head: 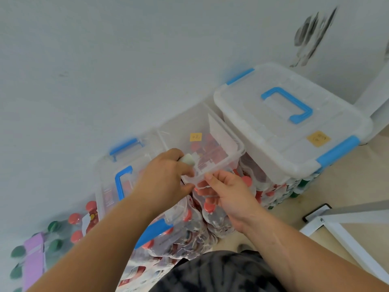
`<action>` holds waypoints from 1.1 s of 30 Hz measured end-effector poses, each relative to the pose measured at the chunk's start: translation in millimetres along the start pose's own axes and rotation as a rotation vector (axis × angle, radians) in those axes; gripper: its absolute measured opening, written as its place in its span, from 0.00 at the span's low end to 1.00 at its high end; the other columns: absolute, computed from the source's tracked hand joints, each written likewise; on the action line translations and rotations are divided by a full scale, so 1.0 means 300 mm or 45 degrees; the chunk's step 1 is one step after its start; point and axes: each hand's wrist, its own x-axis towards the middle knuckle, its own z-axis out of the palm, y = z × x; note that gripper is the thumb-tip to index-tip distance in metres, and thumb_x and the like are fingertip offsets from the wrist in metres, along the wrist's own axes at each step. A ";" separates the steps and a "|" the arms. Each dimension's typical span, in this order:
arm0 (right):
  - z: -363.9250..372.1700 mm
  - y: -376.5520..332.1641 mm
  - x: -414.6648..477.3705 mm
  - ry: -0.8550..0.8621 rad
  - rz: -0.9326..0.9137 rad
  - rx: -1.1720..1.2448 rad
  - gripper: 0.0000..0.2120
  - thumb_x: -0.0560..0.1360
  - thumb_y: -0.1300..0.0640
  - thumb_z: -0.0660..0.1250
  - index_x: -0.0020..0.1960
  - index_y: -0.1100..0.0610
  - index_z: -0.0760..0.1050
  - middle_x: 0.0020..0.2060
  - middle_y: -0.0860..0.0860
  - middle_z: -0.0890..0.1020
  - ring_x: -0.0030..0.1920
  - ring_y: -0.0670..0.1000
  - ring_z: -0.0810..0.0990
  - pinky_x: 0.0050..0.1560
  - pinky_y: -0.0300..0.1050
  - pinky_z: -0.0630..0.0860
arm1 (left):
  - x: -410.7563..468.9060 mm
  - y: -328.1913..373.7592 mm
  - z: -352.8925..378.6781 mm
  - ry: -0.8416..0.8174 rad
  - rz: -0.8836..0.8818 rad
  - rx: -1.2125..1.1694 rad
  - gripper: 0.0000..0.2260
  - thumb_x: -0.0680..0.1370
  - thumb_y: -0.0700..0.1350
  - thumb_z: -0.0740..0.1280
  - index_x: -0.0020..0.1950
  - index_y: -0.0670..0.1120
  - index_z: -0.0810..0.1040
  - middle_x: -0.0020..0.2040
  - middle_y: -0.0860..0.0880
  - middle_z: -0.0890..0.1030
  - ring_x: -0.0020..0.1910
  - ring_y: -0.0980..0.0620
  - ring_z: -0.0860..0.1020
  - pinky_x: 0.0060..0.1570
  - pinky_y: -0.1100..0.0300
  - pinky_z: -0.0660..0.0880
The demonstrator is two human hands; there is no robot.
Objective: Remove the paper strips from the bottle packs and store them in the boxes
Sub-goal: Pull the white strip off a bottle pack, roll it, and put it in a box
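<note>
- Spreading beneath the fingers, red-capped bottle packs (212,220) bear the clear boxes.
- Lidded and blue-handled, the closed box (294,131) sits well to the right of the right fingertips.
- The open box (235,144) has its near rim at the fingertips.
- The right hand (229,197) pinches that rim, thumb on top.
- The left hand (166,178) curls round a pale object (188,159) that points boxward.
- Paper strips (207,158) lie inside, just past the fingertips, seemingly lengthwise along the near rim; blur hides detail.

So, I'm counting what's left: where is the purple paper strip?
Head view, bottom left: the purple paper strip lies across the pack of green-capped bottles, just left of the red-capped bottles.
</note>
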 end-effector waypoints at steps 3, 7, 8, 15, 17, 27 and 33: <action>-0.006 -0.005 0.009 -0.022 -0.033 -0.029 0.09 0.82 0.56 0.65 0.50 0.61 0.80 0.42 0.51 0.87 0.41 0.51 0.86 0.39 0.47 0.78 | 0.001 -0.007 -0.004 -0.005 -0.006 -0.040 0.07 0.71 0.51 0.77 0.48 0.53 0.87 0.51 0.54 0.77 0.47 0.53 0.77 0.48 0.56 0.78; -0.010 -0.007 0.020 -0.012 -0.079 -0.098 0.08 0.83 0.58 0.64 0.51 0.62 0.79 0.43 0.52 0.87 0.39 0.50 0.84 0.40 0.46 0.79 | 0.009 -0.008 -0.010 0.006 0.010 -0.033 0.07 0.71 0.50 0.76 0.48 0.53 0.87 0.51 0.52 0.78 0.47 0.51 0.78 0.48 0.55 0.78; -0.009 -0.007 0.021 -0.016 -0.084 -0.114 0.08 0.83 0.58 0.64 0.51 0.62 0.79 0.43 0.52 0.87 0.40 0.50 0.85 0.42 0.45 0.79 | 0.012 -0.008 -0.010 0.009 0.013 -0.013 0.08 0.70 0.50 0.77 0.49 0.53 0.87 0.51 0.52 0.78 0.47 0.50 0.78 0.48 0.55 0.78; -0.013 -0.019 0.026 -0.054 -0.087 -0.189 0.09 0.83 0.56 0.63 0.51 0.60 0.79 0.43 0.52 0.86 0.40 0.50 0.85 0.40 0.45 0.78 | 0.014 0.012 0.008 0.049 0.054 0.106 0.10 0.64 0.49 0.76 0.44 0.50 0.87 0.45 0.48 0.79 0.38 0.46 0.78 0.38 0.53 0.78; -0.023 -0.026 0.028 -0.076 -0.091 -0.235 0.10 0.83 0.56 0.63 0.52 0.61 0.79 0.43 0.53 0.86 0.41 0.51 0.86 0.40 0.45 0.78 | 0.019 0.007 0.008 0.053 0.058 0.059 0.09 0.65 0.49 0.76 0.44 0.51 0.87 0.46 0.49 0.79 0.39 0.47 0.78 0.39 0.54 0.78; -0.032 -0.030 0.030 -0.122 -0.090 -0.270 0.10 0.84 0.56 0.62 0.50 0.61 0.78 0.45 0.59 0.86 0.40 0.50 0.85 0.39 0.44 0.78 | 0.028 0.010 -0.007 -0.024 0.056 0.126 0.15 0.67 0.54 0.77 0.53 0.56 0.85 0.52 0.51 0.78 0.47 0.48 0.78 0.48 0.55 0.78; -0.032 -0.031 0.027 -0.131 -0.101 -0.273 0.10 0.84 0.56 0.62 0.49 0.59 0.78 0.45 0.60 0.87 0.41 0.51 0.85 0.40 0.44 0.78 | 0.041 -0.014 -0.005 -0.033 0.133 0.072 0.13 0.69 0.53 0.78 0.51 0.52 0.86 0.52 0.50 0.78 0.49 0.49 0.77 0.47 0.59 0.72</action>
